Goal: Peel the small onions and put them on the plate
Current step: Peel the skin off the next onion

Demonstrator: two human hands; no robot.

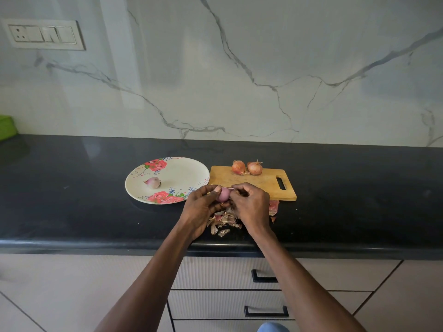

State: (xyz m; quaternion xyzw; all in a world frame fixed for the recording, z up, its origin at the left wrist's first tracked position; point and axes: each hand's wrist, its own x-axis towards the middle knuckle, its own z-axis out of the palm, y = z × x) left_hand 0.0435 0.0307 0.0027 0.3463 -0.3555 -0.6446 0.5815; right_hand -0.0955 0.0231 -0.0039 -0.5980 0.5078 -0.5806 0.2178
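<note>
Onion [223,194] gripped in left hand [201,207] just right of plate [182,168] – right hand [250,204] pinching skin at its top, left hand nearer plate.

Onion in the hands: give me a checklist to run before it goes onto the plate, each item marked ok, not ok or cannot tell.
1. Onion in hand gripped by left hand and right hand: ok.
2. All skin off it: cannot tell, fingers cover much of it.
3. Floral plate has bare space: ok, only one peeled onion lies there.
4. Peels lie off the plate: ok, they sit on the counter.
5. Unpeeled onions left on the cutting board: ok, two.
</note>
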